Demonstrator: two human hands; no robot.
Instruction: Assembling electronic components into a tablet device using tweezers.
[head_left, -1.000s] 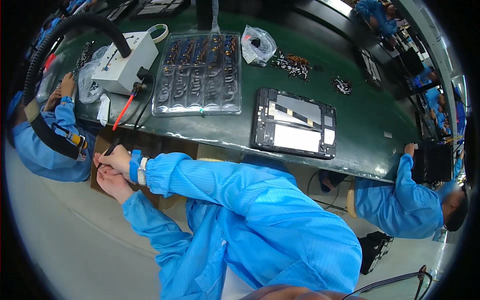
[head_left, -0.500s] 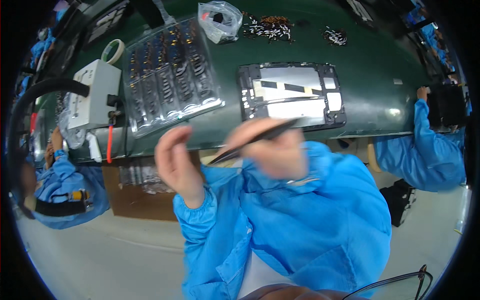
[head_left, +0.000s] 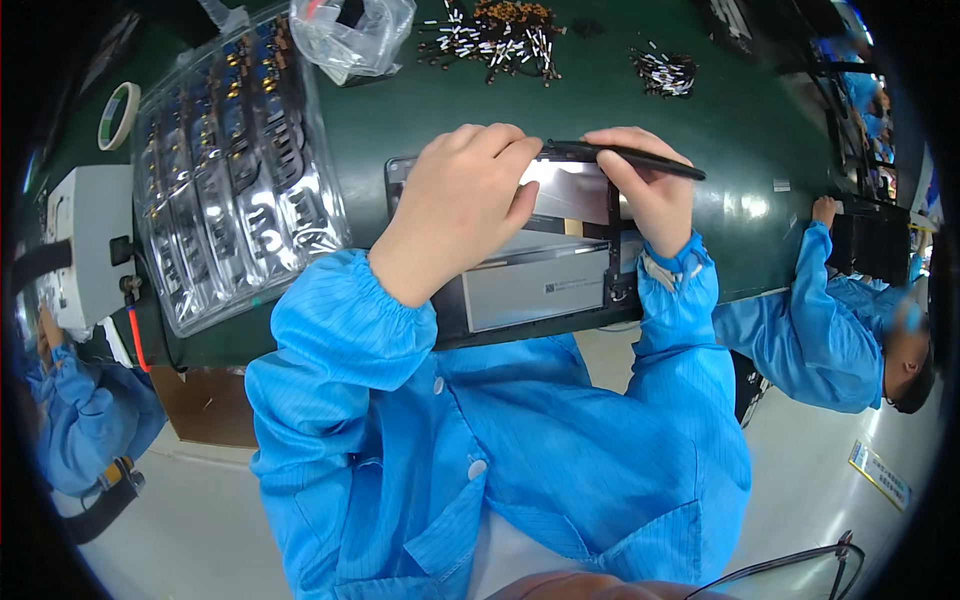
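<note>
The left hand (head_left: 460, 200) curls over the opened tablet's (head_left: 540, 290) upper edge; its grip I cannot tell. The tablet lies on the desk (head_left: 590, 100), probably stiff and light but fragile inside, best held by its frame. The right hand (head_left: 655, 190) pinches a slim black tool (head_left: 660, 163).

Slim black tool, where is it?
Head view, right of centre: the right hand holds the tool at the far edge of the opened device.
</note>
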